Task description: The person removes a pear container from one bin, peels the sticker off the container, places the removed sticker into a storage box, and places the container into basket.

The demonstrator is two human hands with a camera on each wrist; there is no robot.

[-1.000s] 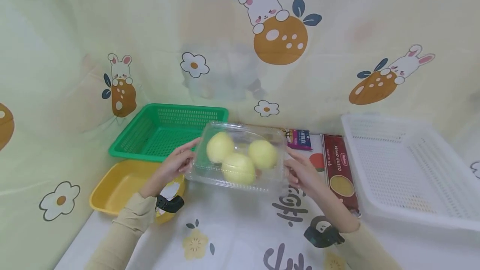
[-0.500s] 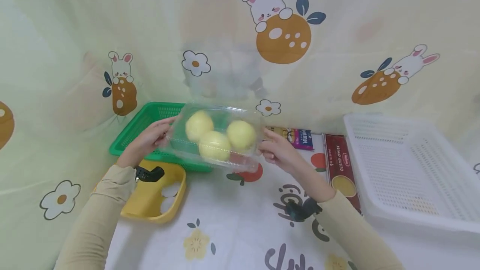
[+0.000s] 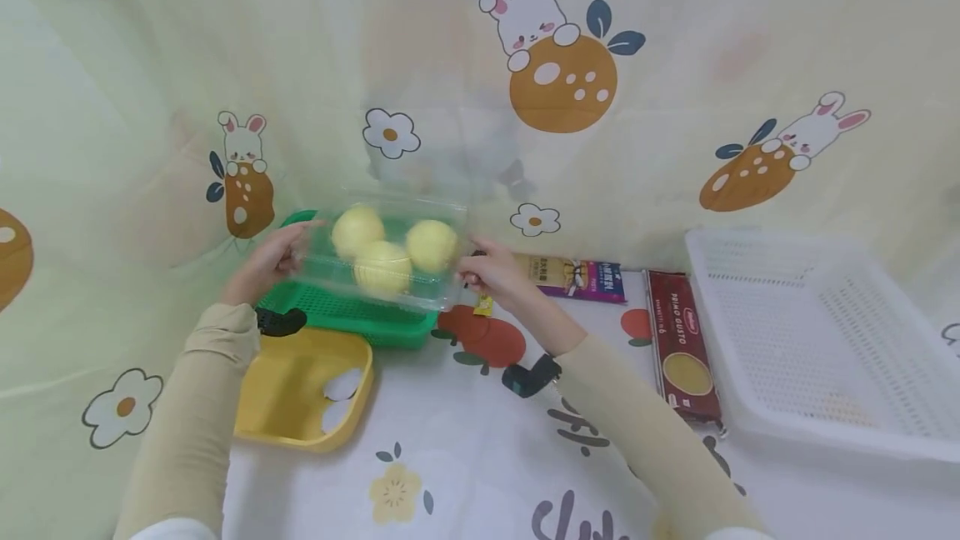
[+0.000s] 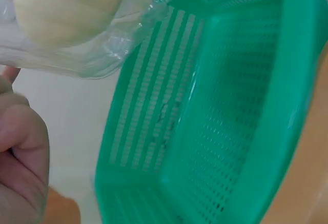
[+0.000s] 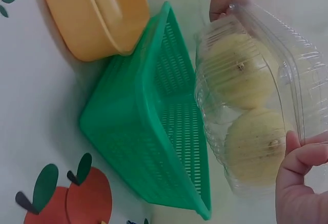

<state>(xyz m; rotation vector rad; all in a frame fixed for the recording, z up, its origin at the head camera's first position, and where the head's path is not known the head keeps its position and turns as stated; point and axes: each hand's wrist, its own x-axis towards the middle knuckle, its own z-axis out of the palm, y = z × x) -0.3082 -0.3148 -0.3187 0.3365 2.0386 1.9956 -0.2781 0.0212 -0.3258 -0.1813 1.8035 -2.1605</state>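
Note:
A clear plastic clamshell box (image 3: 426, 290) with three pale yellow, round fruits (image 3: 382, 267) inside is held up between both hands. At its left end my left hand (image 3: 268, 263) grips the box. My right hand (image 3: 492, 272) pinches the opposite end, thumb and fingers at the rim in the right wrist view. Beneath the box stands a green perforated basket (image 3: 382, 330), partly covered by it in the head view. In the left wrist view the basket's inside (image 4: 230, 96) shows bare. A stem hollow shows on one fruit (image 4: 66, 8).
A yellow basin (image 3: 292, 390) with white pieces (image 3: 342, 384) in it stands in front of the green basket. Along the back lies a purple packet (image 3: 577, 276). A red spaghetti pack (image 3: 682, 348) lies beside a white perforated basket (image 3: 810, 340) on the right.
Both hands have carried the box of fruit left and farther back, from beside the green basket to above it. A small yellow packet has come into view by the right hand.

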